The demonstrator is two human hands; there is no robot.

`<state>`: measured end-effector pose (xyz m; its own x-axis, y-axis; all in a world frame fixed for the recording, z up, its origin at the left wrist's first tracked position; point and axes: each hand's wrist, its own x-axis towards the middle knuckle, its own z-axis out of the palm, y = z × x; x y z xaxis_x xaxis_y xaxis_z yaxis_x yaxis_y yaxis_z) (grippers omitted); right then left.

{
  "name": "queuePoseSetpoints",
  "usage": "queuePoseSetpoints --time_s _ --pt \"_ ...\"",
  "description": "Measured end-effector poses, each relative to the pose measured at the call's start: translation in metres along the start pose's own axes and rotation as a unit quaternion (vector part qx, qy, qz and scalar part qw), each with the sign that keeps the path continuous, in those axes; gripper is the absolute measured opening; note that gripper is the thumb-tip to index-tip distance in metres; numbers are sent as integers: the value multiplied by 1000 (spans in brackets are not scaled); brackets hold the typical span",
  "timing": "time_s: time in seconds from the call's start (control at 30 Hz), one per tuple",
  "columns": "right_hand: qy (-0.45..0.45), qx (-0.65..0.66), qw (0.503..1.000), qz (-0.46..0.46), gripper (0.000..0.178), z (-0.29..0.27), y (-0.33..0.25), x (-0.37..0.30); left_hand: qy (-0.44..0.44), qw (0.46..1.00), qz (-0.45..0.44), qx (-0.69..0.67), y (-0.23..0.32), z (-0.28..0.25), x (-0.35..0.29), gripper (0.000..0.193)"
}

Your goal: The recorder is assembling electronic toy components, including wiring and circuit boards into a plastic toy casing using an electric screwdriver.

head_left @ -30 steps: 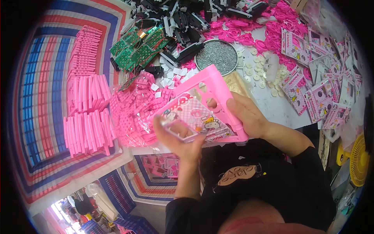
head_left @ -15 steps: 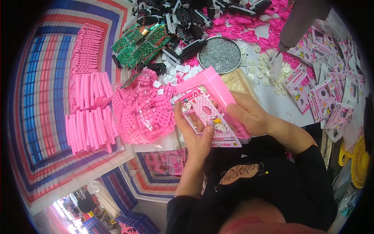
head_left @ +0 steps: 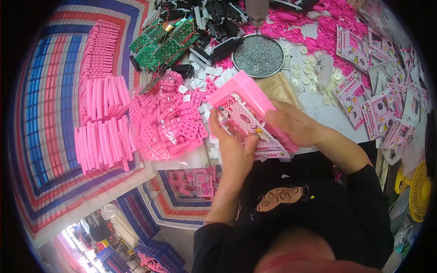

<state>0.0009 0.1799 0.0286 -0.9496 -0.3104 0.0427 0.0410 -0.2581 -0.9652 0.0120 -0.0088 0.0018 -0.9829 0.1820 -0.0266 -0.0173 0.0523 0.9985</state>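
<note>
Both hands work at a pink plastic case [head_left: 241,85] held tilted in front of my chest. A printed cartoon panel [head_left: 240,119] with cut-out openings lies against the case's open side, partly inside its walls. My left hand [head_left: 235,152] is closed round the panel's near left edge, thumb on its lower part. Along the case's right side, my right hand [head_left: 296,125] grips the wall, with the thumb on top. Some of the fingers behind the case are hidden. Beyond them, a hanging electric screwdriver [head_left: 257,13] points down at a round dish of small screws [head_left: 233,59].
Left of my hands lies a clear bag of pink keypad pieces [head_left: 168,123], beside stacked pink parts [head_left: 104,141]. Green circuit boards [head_left: 166,50] and black parts [head_left: 221,20] fill the back. White discs [head_left: 309,73] and printed panels [head_left: 380,109] lie to the right.
The panel now sits deeper in the pink case, and my left hand is nearer to it. The hanging screwdriver has swung left, from above the white discs to the screw dish.
</note>
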Motion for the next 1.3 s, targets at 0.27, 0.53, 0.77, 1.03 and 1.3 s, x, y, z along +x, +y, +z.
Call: queuePoseSetpoints --time_s 0.27,0.53,0.77,1.03,1.3 --pt "-22 -161 984 -79 40 -6 -2 7 -33 992 -42 112 12 -3 7 102" --pt "-50 50 994 85 61 -27 -3 6 93 966 100 219 3 -12 35 65" --pt "-114 16 973 200 68 -40 -6 -9 139 980 -49 -135 5 -27 49 30" --pt "-34 167 978 121 66 -22 -1 -26 145 975 -15 -167 3 -35 56 34" --pt "-53 111 988 91 63 -18 -10 -23 178 958 -8 -225 1 -35 53 32"
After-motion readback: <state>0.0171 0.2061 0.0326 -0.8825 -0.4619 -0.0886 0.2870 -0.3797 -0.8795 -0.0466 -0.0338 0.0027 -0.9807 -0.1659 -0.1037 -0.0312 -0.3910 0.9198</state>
